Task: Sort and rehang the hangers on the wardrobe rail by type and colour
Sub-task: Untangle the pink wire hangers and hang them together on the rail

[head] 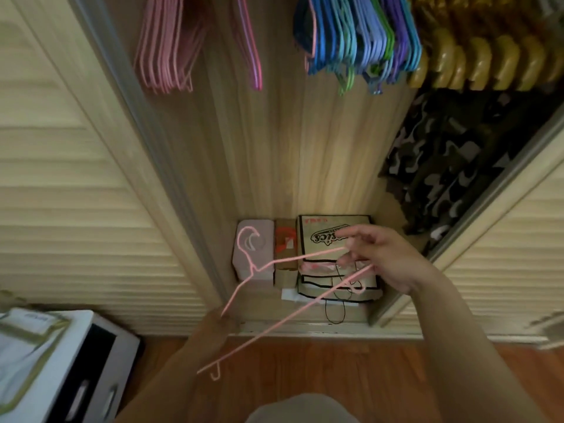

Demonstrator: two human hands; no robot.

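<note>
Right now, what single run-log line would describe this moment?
stage: rehanging | held: pink wire hanger | left hand: pinches one end | right hand: pinches other end | target: pink hangers on rail

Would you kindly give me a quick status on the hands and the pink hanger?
Right hand and left hand both grip pink hanger, low, off the rail. Pink group hangs upper left. Nothing in the way.

Home bedroom, louvred wardrobe door (76, 178), hanging hangers (360, 41)
</note>
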